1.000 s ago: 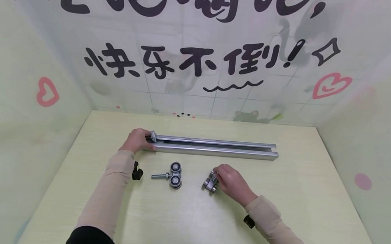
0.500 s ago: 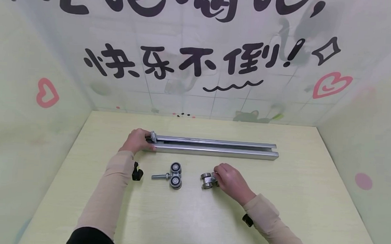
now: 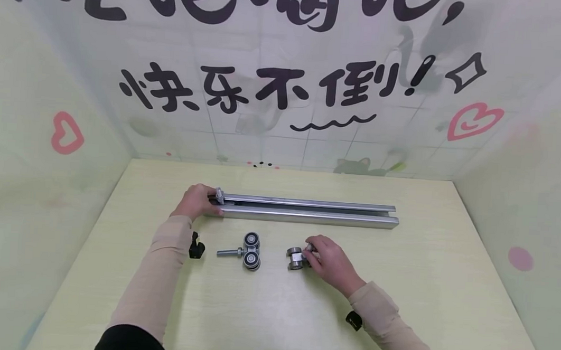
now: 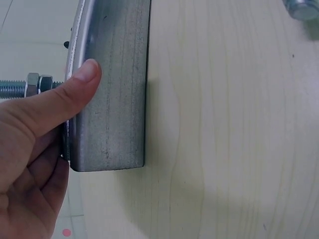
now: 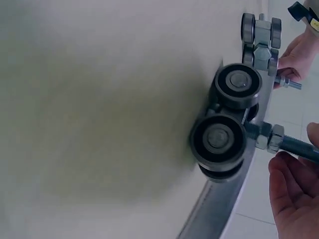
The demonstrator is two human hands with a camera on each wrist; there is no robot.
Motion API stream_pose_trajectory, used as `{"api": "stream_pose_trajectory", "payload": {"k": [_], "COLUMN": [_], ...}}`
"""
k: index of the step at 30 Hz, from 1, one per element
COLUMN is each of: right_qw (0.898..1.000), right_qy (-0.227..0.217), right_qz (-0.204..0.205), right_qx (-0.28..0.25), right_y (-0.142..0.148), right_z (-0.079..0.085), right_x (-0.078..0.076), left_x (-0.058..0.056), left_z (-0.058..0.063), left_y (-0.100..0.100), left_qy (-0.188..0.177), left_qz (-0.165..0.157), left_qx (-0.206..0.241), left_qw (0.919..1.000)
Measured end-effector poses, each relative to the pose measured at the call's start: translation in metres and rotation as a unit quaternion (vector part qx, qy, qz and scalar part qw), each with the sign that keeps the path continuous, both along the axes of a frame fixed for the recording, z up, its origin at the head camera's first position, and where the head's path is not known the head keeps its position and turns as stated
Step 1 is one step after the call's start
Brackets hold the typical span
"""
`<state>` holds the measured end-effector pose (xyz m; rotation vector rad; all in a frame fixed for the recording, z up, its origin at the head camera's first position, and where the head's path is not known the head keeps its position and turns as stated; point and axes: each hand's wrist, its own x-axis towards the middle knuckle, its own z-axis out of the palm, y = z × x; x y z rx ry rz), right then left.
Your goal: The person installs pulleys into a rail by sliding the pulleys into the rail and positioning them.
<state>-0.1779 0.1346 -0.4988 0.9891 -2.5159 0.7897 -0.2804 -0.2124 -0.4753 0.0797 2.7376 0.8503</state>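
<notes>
At its left end, my left hand (image 3: 196,201) grips a slotted metal rail (image 3: 307,217) lying across the table. In the left wrist view the thumb lies over the rail's side wall (image 4: 114,109), fingers behind its edge. A threaded bolt with nuts (image 4: 32,85) sticks up from the slot beside that hand; whatever it joins inside is hidden. My right hand (image 3: 334,263) pinches the threaded bolt of a roller (image 3: 295,258), whose wheels (image 5: 219,139) point left, close over the table. Between the hands a second roller (image 3: 251,250) lies with its bolt to the left.
The pale wooden table (image 3: 273,312) is bounded by a printed cloth backdrop (image 3: 263,142) behind and cloth walls (image 3: 521,219) at both sides. The rail lies farther back than the loose roller. Dark camera mounts (image 3: 354,320) sit on both wrists.
The roller in my right hand has turned from tilted, wheels down, to lying level with its wheels to the left. The right fingers have shifted on its bolt. My left hand and rail stay put.
</notes>
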Motion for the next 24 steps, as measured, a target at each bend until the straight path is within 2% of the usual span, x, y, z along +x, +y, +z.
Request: {"api": "stream_pose_trajectory", "payload": {"k": [4,8,17,24], "right_qw": [0.998,0.997,0.999,0.999], "right_qy": [-0.050,-0.064,-0.025,0.000], "right_qz": [-0.004,0.001,-0.010,-0.041], "right_qx": [-0.037,-0.049,-0.028,-0.034], "right_y": [0.0006,-0.0003,-0.0038,-0.0001], "right_z": [-0.0068,-0.0110,-0.0091,-0.0085], "right_x": [0.0026,0.0024,-0.0008,-0.0039], "left_x": [-0.0002,-0.0002,-0.0003,0.0011], "left_z": [0.0003,0.0000,-0.0028,-0.0014], "left_y": [0.0002,-0.0005,-0.0034,-0.0016], "left_qy": [0.003,0.001,-0.006,-0.001], "left_qz": [0.001,0.001,0.003,0.004], "left_qx": [0.001,0.003,0.013,0.016], "left_qw": [1.0000,1.0000,0.9999,0.9999]}}
